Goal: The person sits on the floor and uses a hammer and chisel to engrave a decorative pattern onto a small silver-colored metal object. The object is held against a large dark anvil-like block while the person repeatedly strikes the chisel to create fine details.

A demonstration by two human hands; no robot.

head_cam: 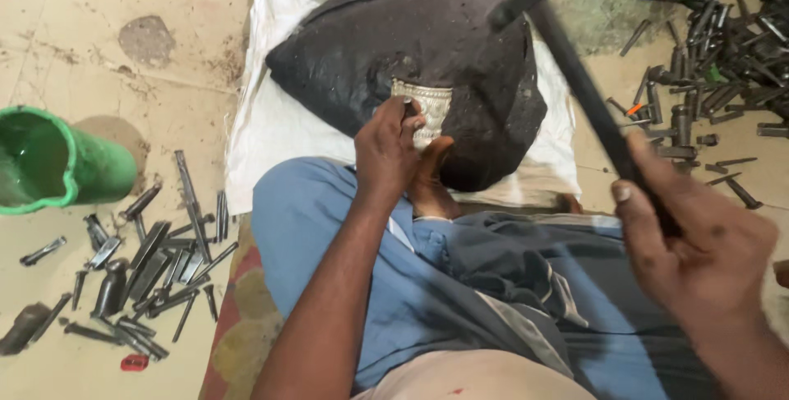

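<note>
Left hand (393,147) pinches a small punch (406,104) upright, tip on the silver metal strip (427,108). Fingers clenched around the tool, heel of the hand just above the strip's lower edge.

Right hand (699,244) gripped tight on the dark handle of a hammer (575,80), raised well above the work; head blurred at the top edge of frame, well apart from the punch.

Strip sits bedded in the black pitch block (427,55), near its front middle. Block rests on a white sack (271,121) on the floor (99,6). A bare foot (431,178) touches the block's near edge, just below the strip.

Progress, as a judgement: the strip already shows raised patterning across the visible part, so embossing looks well underway. Punch stands at the left end, so that area seems still in work. Part of the strip is hidden behind the hand; can't tell how much is left plain.

Around: loose steel punches (156,260) on the floor to the left, a second pile (707,63) upper right, green plastic jug (49,162) far left, small red item near the bottom left.
</note>
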